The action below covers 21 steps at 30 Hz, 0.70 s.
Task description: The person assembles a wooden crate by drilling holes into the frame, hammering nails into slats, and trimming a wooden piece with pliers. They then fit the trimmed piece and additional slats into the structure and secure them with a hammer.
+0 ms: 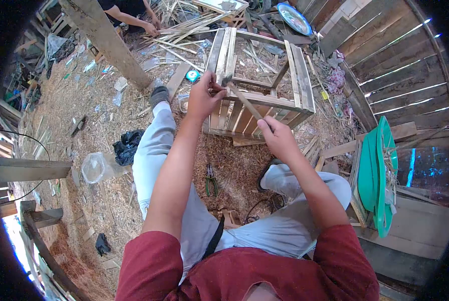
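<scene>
A slatted wooden crate [254,100] stands on the ground in front of me. My right hand [279,138] is wrapped round the wooden handle of a hammer [247,104], whose head is at the crate's near left corner. Beside that head, my left hand [207,95] is at the same corner with its fingers pinched together. Anything between those fingers is too small to make out. On the sawdust between my legs lie pliers [211,180] with green handles. A blue tape measure [193,76] sits just beyond my left hand.
Another person's hands [151,29] are at a pile of thin wood strips [184,35] at the back. A wooden post [106,42] rises at left. A green basin [377,175] leans at right by the plank wall. Plastic bags [99,168] lie on the sawdust.
</scene>
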### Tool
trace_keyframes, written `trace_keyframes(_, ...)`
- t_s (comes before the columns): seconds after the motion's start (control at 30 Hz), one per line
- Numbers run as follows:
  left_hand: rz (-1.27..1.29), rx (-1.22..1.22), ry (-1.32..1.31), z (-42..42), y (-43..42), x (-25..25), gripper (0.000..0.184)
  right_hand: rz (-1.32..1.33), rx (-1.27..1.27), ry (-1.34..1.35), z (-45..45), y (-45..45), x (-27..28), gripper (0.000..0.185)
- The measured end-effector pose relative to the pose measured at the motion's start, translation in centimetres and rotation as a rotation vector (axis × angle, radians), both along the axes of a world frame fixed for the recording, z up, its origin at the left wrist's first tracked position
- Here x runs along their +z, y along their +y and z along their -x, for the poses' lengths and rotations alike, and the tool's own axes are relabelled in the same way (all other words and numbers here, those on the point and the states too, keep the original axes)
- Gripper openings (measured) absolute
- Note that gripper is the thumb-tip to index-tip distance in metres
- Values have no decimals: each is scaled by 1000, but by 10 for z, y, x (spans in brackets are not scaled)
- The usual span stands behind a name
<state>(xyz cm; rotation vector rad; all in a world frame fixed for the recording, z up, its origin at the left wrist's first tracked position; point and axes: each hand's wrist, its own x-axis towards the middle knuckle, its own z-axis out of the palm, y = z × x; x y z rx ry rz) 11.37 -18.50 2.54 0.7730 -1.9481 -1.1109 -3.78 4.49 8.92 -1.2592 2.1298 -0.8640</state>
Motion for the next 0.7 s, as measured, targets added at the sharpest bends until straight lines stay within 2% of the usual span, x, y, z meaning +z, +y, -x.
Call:
trace_keyframes(0.23, 32, -4, 16, 0, 4, 8, 42, -23, -41, -1, -8, 0, 17, 40)
trace_keyframes(0.37, 36, -17, -54, -1, 2, 8, 43, -3, -32, -7, -4, 1, 7, 41)
trace_keyframes(0.47, -28, -47, -14, 2, -3, -2, 42, 13, -54, -25, -1, 1, 4, 41)
trace_keyframes(0.7, 10, -22, 18, 2, 1, 7, 40, 20, -54, -12, -6, 3, 15, 41)
